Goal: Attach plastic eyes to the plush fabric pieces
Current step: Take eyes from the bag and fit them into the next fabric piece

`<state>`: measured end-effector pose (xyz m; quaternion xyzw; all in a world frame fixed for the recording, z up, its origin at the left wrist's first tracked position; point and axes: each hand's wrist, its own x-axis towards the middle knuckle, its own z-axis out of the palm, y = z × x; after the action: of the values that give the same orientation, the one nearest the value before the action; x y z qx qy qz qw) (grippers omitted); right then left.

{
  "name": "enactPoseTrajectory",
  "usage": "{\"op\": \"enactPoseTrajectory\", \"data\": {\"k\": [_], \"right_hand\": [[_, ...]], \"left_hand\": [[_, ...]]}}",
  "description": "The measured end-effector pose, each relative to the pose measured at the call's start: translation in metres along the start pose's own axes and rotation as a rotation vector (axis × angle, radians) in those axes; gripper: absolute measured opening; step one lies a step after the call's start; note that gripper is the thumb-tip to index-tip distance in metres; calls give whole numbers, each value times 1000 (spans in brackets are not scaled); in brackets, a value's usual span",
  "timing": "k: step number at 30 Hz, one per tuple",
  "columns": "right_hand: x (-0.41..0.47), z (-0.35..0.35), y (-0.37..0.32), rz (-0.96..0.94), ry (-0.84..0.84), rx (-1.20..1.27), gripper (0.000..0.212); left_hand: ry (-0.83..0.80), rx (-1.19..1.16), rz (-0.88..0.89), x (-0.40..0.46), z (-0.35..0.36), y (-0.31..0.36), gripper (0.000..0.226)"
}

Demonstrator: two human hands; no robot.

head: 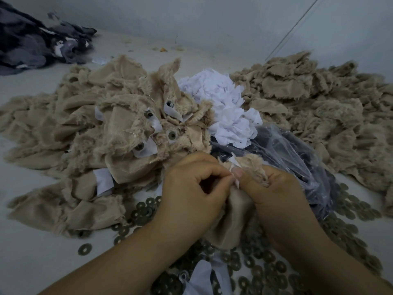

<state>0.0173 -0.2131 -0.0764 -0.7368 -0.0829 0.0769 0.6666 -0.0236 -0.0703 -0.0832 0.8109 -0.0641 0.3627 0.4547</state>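
**Eye work under way at the plush table**

While both hands meet over the washers (pixel 251 265), the left hand (pixel 191 194) and right hand (pixel 274 188) pinch one tan plush piece (pixel 236 222) between them — it hangs lengthwise toward the person, its furry top against the right hand. No eye shows in the grip. Four fitted pieces show metal backs in the left pile (pixel 110 133); one unfitted pile (pixel 314 107) lies right.

Two bare forearms lead to the left hand (pixel 191 186) and right hand (pixel 274 188), with no sleeve, glove, ring or watch worn, and a short, unpainted nail on the right thumb.
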Motion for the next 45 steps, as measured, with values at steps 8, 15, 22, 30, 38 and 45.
{"op": "enactPoseTrajectory", "data": {"k": [8, 15, 22, 30, 38, 45], "right_hand": [[3, 1, 3, 95, -107, 203, 23], [2, 3, 1, 155, -99, 361, 40], [1, 2, 0, 159, -120, 350, 38], [1, 3, -7, 267, -132, 361, 43], [0, 4, -8, 312, -123, 427, 38], [0, 2, -9, 241, -186, 452, 49]], "left_hand": [[-8, 73, 97, 1, 1, -4, 3], [-88, 15, 30, 4, 0, -5, 8], [-200, -104, -69, 10, -7, -9, 10], [-127, 77, 121, 6, -1, -7, 22], [-16, 109, 291, 0, 1, -12, 6], [31, 95, 301, 2, -2, -11, 9]]}}
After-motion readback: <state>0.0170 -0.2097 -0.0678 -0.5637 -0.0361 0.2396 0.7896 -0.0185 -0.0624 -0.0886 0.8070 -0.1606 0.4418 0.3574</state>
